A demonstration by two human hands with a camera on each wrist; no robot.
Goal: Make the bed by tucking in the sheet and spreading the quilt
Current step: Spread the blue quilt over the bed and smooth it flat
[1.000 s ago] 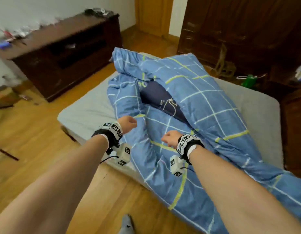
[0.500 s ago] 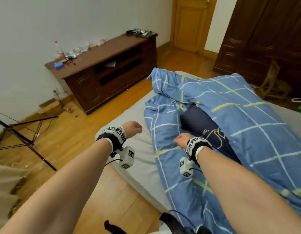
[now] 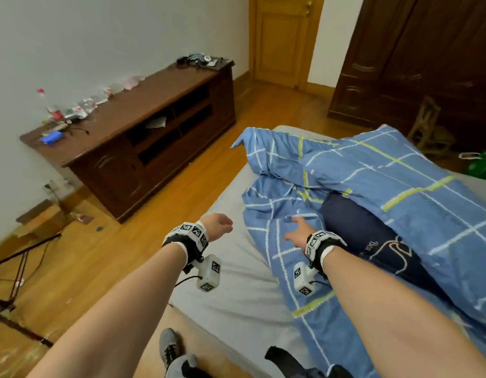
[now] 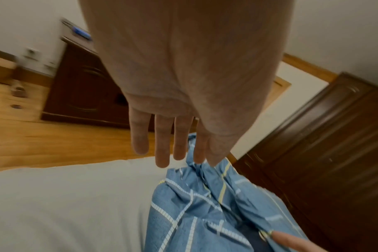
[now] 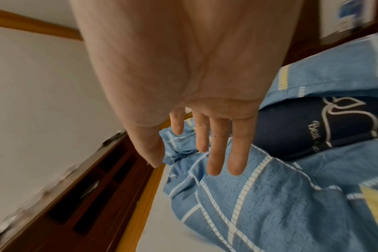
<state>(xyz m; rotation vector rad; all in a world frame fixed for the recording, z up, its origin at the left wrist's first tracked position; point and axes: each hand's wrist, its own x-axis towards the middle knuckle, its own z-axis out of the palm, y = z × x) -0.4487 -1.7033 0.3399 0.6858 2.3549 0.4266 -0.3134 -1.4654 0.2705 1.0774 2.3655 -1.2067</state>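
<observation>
Wooden floor and a dark cabinet (image 3: 143, 137) flank the bed (image 3: 236, 290), where the blue quilt (image 3: 372, 192) lies bunched over the grey sheet (image 3: 231, 268). Left wrist view: left hand (image 4: 183, 102) empty, fingers (image 4: 162, 145) straight. Right wrist view: right hand (image 5: 205, 95) spread above the quilt, holding nothing.

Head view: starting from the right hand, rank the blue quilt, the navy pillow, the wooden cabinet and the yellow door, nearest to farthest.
From the right hand:
1. Blue quilt, directly under the open fingers.
2. Navy pillow, just to the hand's right, partly under the quilt.
3. Wooden cabinet, across the floor to the left, against the wall.
4. Yellow door, at the far end of the room.
</observation>
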